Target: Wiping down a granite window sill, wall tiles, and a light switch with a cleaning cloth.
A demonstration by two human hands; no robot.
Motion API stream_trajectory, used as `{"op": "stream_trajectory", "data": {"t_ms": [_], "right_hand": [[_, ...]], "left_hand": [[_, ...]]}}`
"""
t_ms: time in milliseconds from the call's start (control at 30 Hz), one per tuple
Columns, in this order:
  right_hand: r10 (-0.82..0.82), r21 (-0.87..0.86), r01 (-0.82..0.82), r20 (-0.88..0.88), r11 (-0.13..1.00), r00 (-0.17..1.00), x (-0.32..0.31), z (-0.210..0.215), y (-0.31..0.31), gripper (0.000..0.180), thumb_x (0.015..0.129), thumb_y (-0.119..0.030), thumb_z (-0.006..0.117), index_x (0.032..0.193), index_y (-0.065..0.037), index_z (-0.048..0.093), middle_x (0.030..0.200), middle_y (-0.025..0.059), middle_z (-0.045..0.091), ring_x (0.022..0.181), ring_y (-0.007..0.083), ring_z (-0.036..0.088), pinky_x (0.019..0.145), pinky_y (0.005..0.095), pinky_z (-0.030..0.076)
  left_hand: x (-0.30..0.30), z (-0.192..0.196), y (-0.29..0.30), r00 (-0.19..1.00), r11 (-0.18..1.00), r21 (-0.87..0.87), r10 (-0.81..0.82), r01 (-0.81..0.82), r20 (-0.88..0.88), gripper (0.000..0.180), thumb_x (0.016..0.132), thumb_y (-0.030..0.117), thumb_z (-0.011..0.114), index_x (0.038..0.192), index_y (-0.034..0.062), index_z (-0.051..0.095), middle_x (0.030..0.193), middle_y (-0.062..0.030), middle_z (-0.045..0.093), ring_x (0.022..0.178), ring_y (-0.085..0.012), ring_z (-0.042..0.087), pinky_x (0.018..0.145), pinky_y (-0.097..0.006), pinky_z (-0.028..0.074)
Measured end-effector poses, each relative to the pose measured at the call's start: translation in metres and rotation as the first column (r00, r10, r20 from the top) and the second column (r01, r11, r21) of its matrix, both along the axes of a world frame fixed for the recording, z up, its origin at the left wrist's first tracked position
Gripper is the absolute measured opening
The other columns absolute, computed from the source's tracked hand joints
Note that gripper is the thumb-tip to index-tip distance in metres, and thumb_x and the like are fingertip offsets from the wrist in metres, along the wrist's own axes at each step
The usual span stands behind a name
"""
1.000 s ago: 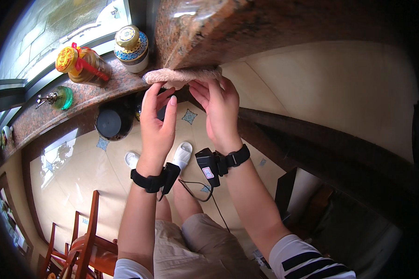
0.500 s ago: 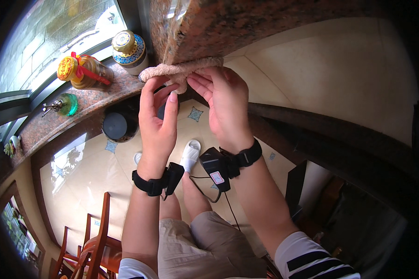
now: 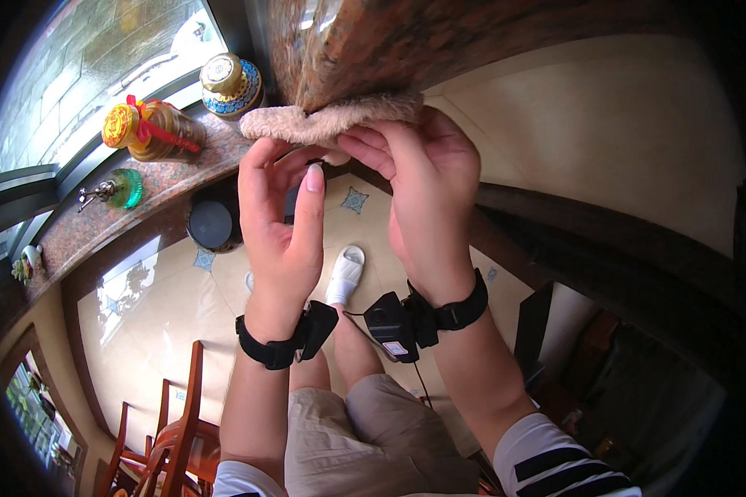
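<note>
"What's on your feed?"
"I see a pink cloth (image 3: 336, 123) bunched along the lower edge of the reddish stone (image 3: 373, 58) — touching it, as far as I can tell."
"And the right hand (image 3: 433, 199)?"
"From here I read it as pinching the cloth's right part."
"The left hand (image 3: 278, 211)?"
"Wide — thumb well apart from the fingers, whose tips meet the cloth's left underside."
"What's nearby?"
"I've got a blue-patterned jar (image 3: 234, 93) and a red-ribboned jar (image 3: 164, 142) on the stone sill (image 3: 83, 230), left of the cloth."
</note>
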State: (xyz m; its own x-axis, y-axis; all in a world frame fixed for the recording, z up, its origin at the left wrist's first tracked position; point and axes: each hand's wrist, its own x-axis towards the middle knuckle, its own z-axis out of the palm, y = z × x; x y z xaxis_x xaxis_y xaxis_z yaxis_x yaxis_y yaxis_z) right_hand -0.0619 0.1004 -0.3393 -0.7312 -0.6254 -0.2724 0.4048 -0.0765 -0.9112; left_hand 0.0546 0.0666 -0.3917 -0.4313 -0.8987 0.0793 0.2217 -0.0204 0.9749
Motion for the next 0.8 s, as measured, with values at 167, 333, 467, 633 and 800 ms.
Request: {"op": "stream_trajectory", "data": {"t_ms": [167,333,467,633,800], "right_hand": [[-0.019,-0.103,0.001,-0.173,0.995,0.985,0.005,-0.02,0.007,0.012,0.093,0.007,0.06,0.105,0.008,0.058,0.102,0.0147,0.07,0.094,0.0192,0.07,0.089,0.0324,0.059],[0.032,-0.09,-0.049,-0.185,0.995,0.982,0.001,-0.046,0.011,0.014,0.094,0.006,0.059,0.108,0.007,0.057,0.107,0.013,0.069,0.099,0.0182,0.068,0.089,0.0326,0.058],[-0.011,0.07,0.012,-0.009,0.997,1.0,0.002,-0.062,0.011,0.012,0.095,0.004,0.058,0.107,0.004,0.058,0.106,0.0115,0.069,0.097,0.0168,0.068,0.086,0.031,0.058],[-0.024,0.112,0.029,-0.04,0.993,0.999,-0.005,-0.081,0.01,0.011,0.095,0.002,0.059,0.105,0.003,0.058,0.101,0.0088,0.068,0.092,0.0139,0.067,0.081,0.0283,0.056],[-0.016,0.157,0.039,-0.145,0.987,0.989,-0.003,-0.075,0.009,0.015,0.095,0.004,0.056,0.11,0.001,0.059,0.105,0.0051,0.067,0.095,0.0116,0.064,0.085,0.0269,0.051]], "left_hand": [[0.001,-0.008,0.002,0.997,0.999,0.037,-0.018,0.021,-0.07,0.045,0.096,-0.001,0.059,0.137,-0.0004,0.041,0.131,-0.0116,0.055,0.118,-0.0198,0.058,0.102,-0.033,0.045],[0.002,-0.014,0.002,0.997,0.993,0.105,-0.064,0.06,0.033,0.031,0.095,-0.001,0.062,0.123,-0.0001,0.048,0.116,-0.0087,0.062,0.11,-0.0168,0.062,0.097,-0.031,0.047],[0.004,-0.025,-0.001,0.984,0.994,0.076,-0.089,0.078,0.152,0.022,0.093,0.002,0.065,0.113,-0.0006,0.055,0.105,-0.0083,0.067,0.1,-0.0159,0.064,0.091,-0.03,0.049],[0.005,-0.033,-0.007,0.934,0.983,0.122,-0.168,0.135,0.315,0.014,0.091,0.005,0.069,0.1,-0.0018,0.061,0.097,-0.0092,0.068,0.092,-0.0159,0.064,0.084,-0.029,0.05],[0.001,-0.034,-0.008,0.943,0.99,0.007,-0.134,0.139,0.305,0.016,0.088,0.005,0.072,0.098,-0.0021,0.061,0.091,-0.0109,0.066,0.086,-0.0197,0.064,0.079,-0.03,0.051]]}}
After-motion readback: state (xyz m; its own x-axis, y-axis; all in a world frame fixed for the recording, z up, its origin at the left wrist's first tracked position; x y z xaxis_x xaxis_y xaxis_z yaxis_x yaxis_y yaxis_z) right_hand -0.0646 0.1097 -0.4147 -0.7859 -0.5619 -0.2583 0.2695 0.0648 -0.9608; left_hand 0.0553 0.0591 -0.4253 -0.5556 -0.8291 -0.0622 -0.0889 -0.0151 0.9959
